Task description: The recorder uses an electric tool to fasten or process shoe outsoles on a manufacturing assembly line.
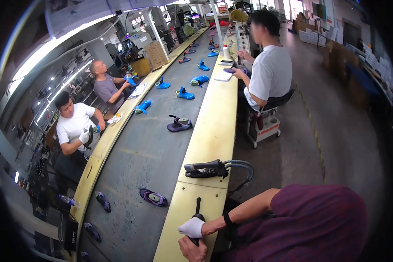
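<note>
Both my hands are at the near end of the cream ledge, closed around one dark shoe (198,216). A narrow black strap sticks up from it, and my fingers cover most of the rest. My right hand (191,228), in a white glove, grips the upper part. Just below it, my bare left hand (193,249) wraps the lower part. Farther up the ledge lies a black hand tool (204,168) with hoses looping off the right side. A purple shoe (153,197) rests on the grey conveyor belt (131,174) to the left of my hands.
Several blue shoes (185,93) and more purple shoes (103,201) are spread along the belt. Across it, two people (76,124) handle shoes. On my side a seated person (270,65) holds a purple shoe. A white bottle (226,51) stands on the ledge.
</note>
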A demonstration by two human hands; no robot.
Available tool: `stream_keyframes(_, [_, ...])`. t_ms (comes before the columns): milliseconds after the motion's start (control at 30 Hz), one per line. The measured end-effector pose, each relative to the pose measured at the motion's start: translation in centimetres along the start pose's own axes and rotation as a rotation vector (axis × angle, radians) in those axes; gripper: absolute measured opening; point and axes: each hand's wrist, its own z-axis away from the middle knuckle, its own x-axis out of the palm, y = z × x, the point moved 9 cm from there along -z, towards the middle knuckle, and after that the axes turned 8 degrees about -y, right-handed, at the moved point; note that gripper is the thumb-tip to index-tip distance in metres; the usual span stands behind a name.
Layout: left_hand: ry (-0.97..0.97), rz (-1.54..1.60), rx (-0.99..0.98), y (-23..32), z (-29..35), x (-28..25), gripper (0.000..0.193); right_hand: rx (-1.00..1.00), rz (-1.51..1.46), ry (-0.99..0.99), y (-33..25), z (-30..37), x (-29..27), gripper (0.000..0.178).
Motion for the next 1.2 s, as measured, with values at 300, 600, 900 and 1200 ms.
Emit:
stream_keyframes(300, [-0.154,-0.007,-0.159,1.8,-0.5,-1.0,0.056,-0.175,-0.192,0.186,5.0,1.1,-8.1,0.017])
stream_keyframes(600, [0.007,0.681,-0.31,-5.1,0.7,3.3,0.043,0.497,0.17,0.128,21.5,0.1,-23.9,0.043])
stream_keyframes(900, [-0.099,0.852,-0.345,-5.3,2.8,4.3,0.066,0.394,0.129,-0.201,18.5,-1.6,-20.1,0.05])
stream_keyframes(1200, [-0.048,0.745,-0.326,-4.5,3.1,4.0,0.061,0.008,-0.436,-0.501,0.2,0.6,-12.9,0.044])
